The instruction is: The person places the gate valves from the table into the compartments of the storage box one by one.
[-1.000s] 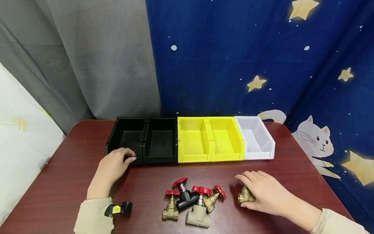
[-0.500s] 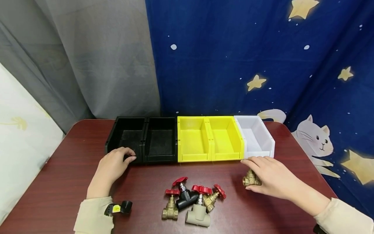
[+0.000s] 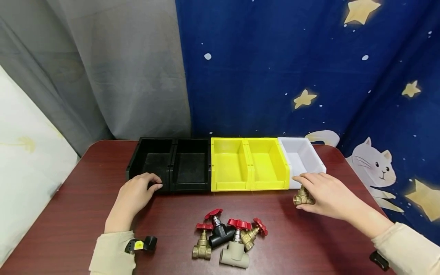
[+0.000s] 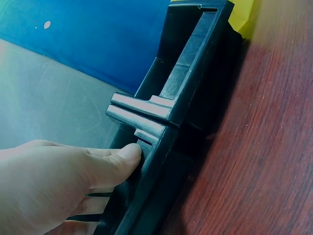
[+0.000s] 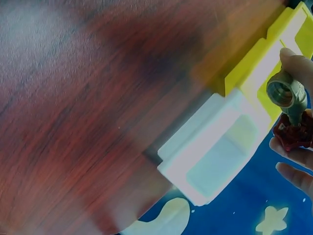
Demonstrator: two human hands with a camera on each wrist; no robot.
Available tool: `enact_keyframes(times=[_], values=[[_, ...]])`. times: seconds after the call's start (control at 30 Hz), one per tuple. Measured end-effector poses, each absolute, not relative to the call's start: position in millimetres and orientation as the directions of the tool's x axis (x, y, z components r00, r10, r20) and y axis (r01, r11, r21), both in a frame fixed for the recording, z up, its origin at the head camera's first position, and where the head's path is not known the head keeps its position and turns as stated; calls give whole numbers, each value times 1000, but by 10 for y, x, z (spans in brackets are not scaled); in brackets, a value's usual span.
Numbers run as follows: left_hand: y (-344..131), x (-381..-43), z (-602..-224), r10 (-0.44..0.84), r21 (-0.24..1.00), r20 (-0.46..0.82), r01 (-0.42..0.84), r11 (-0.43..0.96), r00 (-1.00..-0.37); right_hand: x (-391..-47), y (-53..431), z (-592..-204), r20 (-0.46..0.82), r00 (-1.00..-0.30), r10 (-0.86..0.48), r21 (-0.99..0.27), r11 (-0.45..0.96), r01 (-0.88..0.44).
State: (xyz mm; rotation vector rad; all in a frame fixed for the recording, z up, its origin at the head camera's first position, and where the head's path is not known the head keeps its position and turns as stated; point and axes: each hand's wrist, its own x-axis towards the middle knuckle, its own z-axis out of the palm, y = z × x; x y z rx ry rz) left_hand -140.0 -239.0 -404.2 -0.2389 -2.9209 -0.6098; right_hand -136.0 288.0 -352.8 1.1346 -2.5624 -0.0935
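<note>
1. Valve (image 3: 302, 197) is hanging in the right hand (image 3: 328, 194), just in front of the white bin (image 3: 311, 154) and seemingly above the table (image 3: 86, 198).
2. Thumb and fingers are pinching it; in the right wrist view, the thumb is meeting the brass body while fingers are lying by the red wheel (image 5: 293, 134).
3. Most weight is probably sitting in the brass, so the pinch is needing firmness there; a loosely turning wheel could be letting the body swing.
4. Clearance is mattering: the bin's front wall is standing close by, so lifting above its lip is looking safer than pushing straight forward.
5. The left hand (image 3: 137, 193) is gripping the front edge of the end black bin (image 3: 154, 145); light pressure is serving best, since tugging is risking a shift.
6. Nearer the body, 4 other valves (image 3: 236, 252) are lying together, so low sweeps are risking knocks.
</note>
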Motion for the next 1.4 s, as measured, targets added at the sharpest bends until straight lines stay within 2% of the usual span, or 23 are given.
enact_keyframes(times=[0.33, 0.67, 0.8, 0.97, 1.4], values=[[-2382, -1402, -4045, 129, 378, 189, 194, 905, -973, -1591, 3038, -3455, 278, -598, -752, 214, 655, -724], [-2378, -1399, -4063, 127, 379, 184, 189, 906, -975, -1877, 3183, -3396, 255, -521, -814, 307, 579, -755], [-2380, -1398, -4064, 128, 378, 187, 192, 906, -974, -1985, 3229, -3385, 223, -512, -830, 345, 558, -755], [-2381, -1399, -4063, 128, 377, 196, 195, 905, -972, -2113, 3239, -3379, 177, -535, -826, 359, 560, -747], [-2374, -1386, -4050, 124, 378, 192, 190, 906, -974, -2335, 3160, -3433, 31, -659, -752, 302, 635, -711]])
